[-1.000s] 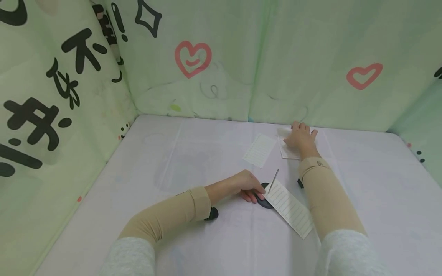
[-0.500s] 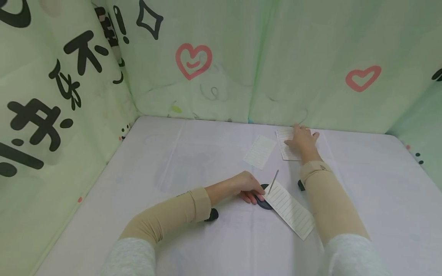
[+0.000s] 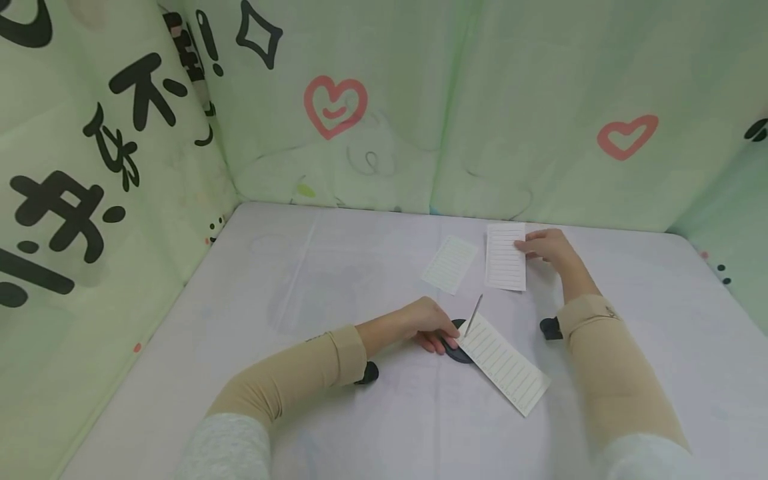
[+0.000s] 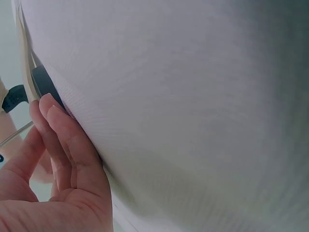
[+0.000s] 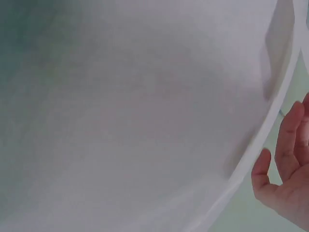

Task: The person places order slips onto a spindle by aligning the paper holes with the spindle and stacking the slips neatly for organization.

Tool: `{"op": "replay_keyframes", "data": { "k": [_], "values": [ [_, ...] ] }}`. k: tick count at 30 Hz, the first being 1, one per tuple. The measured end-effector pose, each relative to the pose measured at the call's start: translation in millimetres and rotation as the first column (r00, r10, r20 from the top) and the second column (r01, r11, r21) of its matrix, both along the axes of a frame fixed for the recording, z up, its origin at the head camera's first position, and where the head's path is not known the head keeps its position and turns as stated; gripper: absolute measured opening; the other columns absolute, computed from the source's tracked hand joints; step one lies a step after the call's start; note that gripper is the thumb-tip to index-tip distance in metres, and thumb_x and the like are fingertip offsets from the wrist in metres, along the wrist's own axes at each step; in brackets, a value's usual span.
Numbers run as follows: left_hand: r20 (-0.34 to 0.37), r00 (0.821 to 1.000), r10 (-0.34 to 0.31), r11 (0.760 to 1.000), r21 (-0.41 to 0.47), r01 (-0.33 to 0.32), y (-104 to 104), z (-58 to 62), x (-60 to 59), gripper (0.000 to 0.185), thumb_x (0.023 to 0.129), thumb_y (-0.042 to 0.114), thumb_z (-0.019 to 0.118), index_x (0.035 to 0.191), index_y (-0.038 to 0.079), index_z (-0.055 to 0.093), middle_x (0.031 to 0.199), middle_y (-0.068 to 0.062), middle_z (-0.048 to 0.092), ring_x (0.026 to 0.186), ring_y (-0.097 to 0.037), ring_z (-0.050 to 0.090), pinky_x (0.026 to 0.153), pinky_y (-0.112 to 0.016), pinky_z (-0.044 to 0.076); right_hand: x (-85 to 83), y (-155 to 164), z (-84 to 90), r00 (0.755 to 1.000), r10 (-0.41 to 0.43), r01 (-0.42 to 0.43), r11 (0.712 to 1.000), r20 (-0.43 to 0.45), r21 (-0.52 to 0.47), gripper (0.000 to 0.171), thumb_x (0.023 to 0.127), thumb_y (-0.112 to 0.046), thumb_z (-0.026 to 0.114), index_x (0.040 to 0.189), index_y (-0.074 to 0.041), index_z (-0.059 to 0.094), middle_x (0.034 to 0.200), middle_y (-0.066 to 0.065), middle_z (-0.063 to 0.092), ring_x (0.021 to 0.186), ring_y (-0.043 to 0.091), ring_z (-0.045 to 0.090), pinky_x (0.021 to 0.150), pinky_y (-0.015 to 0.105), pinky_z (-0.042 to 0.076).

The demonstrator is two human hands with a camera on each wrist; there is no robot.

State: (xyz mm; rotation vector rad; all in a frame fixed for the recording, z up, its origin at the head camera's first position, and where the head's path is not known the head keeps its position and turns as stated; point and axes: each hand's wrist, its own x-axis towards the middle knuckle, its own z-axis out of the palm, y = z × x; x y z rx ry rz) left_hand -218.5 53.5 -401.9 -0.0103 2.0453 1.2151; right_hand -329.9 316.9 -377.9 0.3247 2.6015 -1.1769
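Observation:
A bill spike stands on the table, its round black base (image 3: pixel 459 358) partly covered and its metal spike (image 3: pixel 475 315) pointing up through the end of a lined paper (image 3: pixel 509 370). With thumb and fingertips my left hand (image 3: pixel 429 321) pinches that pierced end, right beside the base. The left wrist view shows the pale paper edge (image 4: pixel 28 72) at the fingertips, next to the black base (image 4: pixel 44 84). Further back, my right hand (image 3: pixel 549 247) holds another lined paper sheet (image 3: pixel 504 263) by its right edge, thumb on top. The right wrist view catches only part of this hand (image 5: pixel 292 174).
A separate lined slip (image 3: pixel 450 265) lies flat just left of the sheet at the back. Behind the white-covered table (image 3: pixel 288 280) hangs a pale green curtain (image 3: pixel 384 160) with printed hearts; it also runs along both sides.
My right hand, spread over the back sheet before, has shifted right and nearer to the sheet's right edge. That sheet has come slightly toward me and more into view. The left hand stays put.

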Motion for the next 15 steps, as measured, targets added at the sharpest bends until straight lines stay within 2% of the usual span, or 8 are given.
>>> {"op": "replay_keyframes", "data": {
  "k": [2,4,7,11,15],
  "values": [
    [-0.001,1.000,0.003,1.000,-0.006,-0.003,0.4,-0.4,-0.4,0.010,0.081,0.013,0.067,0.076,0.005,0.066,0.065,-0.003,0.068,0.042,-0.010,0.054,0.038,-0.017,0.042,1.8,5.5,0.5,1.000,-0.005,0.006,0.999,0.026,-0.038,0.068,0.088,-0.034,0.059,0.134,0.009,0.034,0.114,0.019,0.056,0.095,0.022,0.061,0.092,0.041,0.040],
    [-0.001,1.000,0.003,1.000,-0.010,-0.003,0.7,-0.8,-0.9,0.010,0.081,0.014,0.067,0.076,0.005,0.066,0.065,-0.003,0.068,0.042,-0.010,0.054,0.038,-0.017,0.042,3.6,10.6,1.9,0.999,0.001,0.002,0.996,0.045,-0.085,0.073,0.086,-0.037,0.062,0.135,0.008,0.032,0.099,0.004,0.061,0.081,0.010,0.061,0.083,0.032,0.044],
    [0.001,1.000,0.000,1.000,-0.011,0.000,0.7,-1.3,-1.6,0.010,0.081,0.014,0.067,0.076,0.005,0.066,0.065,-0.003,0.068,0.043,-0.010,0.054,0.038,-0.017,0.042,6.5,15.8,5.2,0.997,0.016,-0.004,0.988,0.072,-0.156,0.076,0.085,-0.039,0.062,0.136,0.007,0.030,0.079,-0.015,0.056,0.073,0.000,0.054,0.076,0.023,0.045],
    [0.004,1.000,-0.010,1.000,0.001,0.010,-0.2,-1.5,-2.8,0.010,0.081,0.014,0.068,0.076,0.005,0.066,0.065,-0.003,0.068,0.043,-0.010,0.055,0.039,-0.017,0.043,13.1,17.1,12.3,0.995,0.037,-0.015,0.976,0.098,-0.216,0.078,0.084,-0.042,0.063,0.137,0.005,0.030,0.076,-0.019,0.054,0.078,0.003,0.053,0.075,0.021,0.046],
    [0.023,0.999,-0.032,0.999,0.035,0.031,-2.4,-1.3,-4.4,0.009,0.081,0.014,0.067,0.077,0.006,0.066,0.066,-0.003,0.068,0.044,-0.010,0.056,0.040,-0.018,0.044,21.9,12.8,21.7,0.993,0.055,-0.031,0.976,0.106,-0.217,0.080,0.082,-0.045,0.064,0.136,0.003,0.031,0.079,-0.016,0.056,0.084,0.009,0.053,0.079,0.023,0.046]
  ]
}}
